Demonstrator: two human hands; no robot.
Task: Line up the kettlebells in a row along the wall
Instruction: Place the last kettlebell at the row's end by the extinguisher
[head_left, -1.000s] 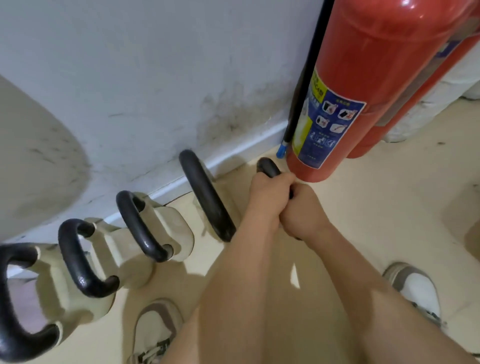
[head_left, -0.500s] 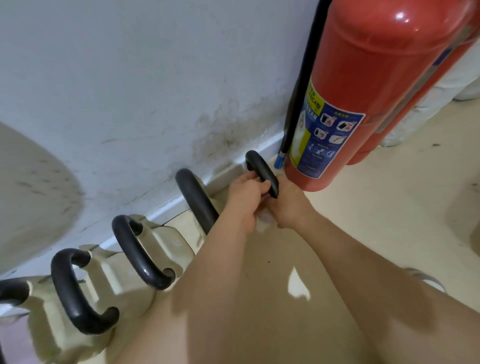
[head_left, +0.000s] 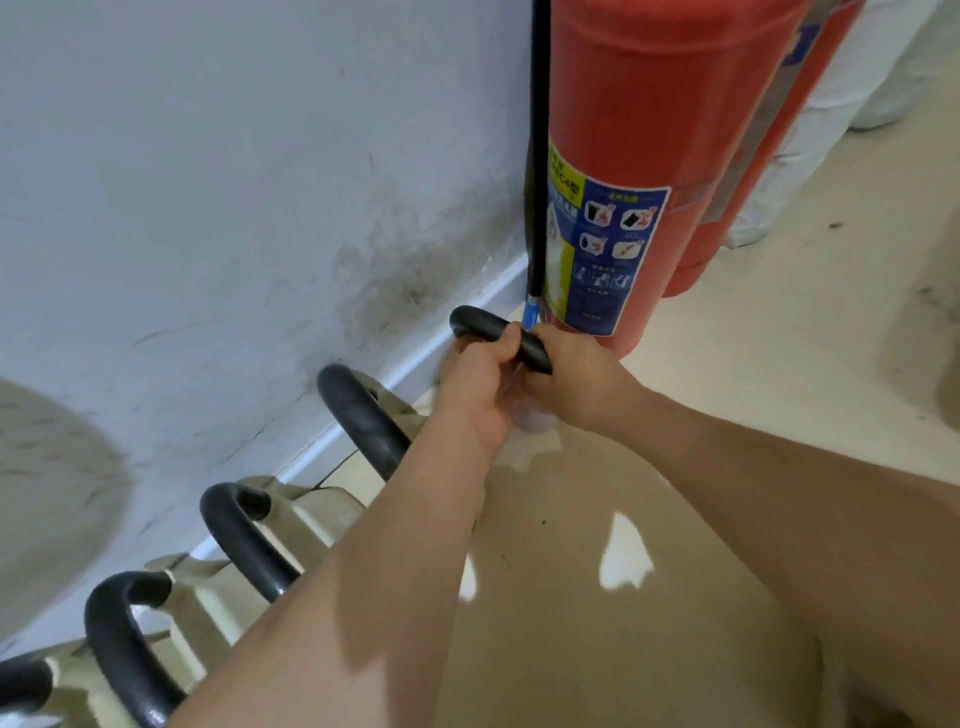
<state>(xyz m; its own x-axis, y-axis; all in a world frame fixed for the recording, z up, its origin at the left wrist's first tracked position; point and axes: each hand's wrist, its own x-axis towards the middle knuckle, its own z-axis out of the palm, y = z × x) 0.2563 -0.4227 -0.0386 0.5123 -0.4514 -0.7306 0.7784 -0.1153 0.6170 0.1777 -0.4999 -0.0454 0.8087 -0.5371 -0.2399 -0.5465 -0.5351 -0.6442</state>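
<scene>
- Both bare hands are wrapped around the black curved handle (head_left: 498, 335) of the last cream-coloured kettlebell in the line, whose body is almost wholly hidden under the hands; only a pale bit (head_left: 535, 421) shows beneath them.
- The left hand (head_left: 480, 387) is closed in a fist on the wall side of that handle, thumb laid over the top of the bar.
- The right hand (head_left: 576, 376) is closed on the handle's other end, fingers curled under it, pressed up against the left hand.
- This gripped kettlebell sits at the foot of the grey-white scuffed wall (head_left: 234, 208), close by the pale skirting strip (head_left: 467, 317), and just beside the big red fire extinguisher with a blue and yellow label (head_left: 649, 156).
- The extinguisher's black hose with a blue tip (head_left: 537, 156) hangs down along the wall, its tip ending right above the handle.
- A second red cylinder (head_left: 748, 171) stands behind the first, partly hidden.
- To the left, more cream kettlebells with black loop handles stand along the wall: the nearest handle (head_left: 363, 421) is partly covered by the left forearm, then another (head_left: 244, 540), then another (head_left: 119, 639), and the edge of one more (head_left: 21, 686) at the frame corner.
- Their handles all turn roughly the same way, crosswise to the wall.
- The floor (head_left: 779, 364) is glossy beige, with bright patches of reflected light between the forearms.
</scene>
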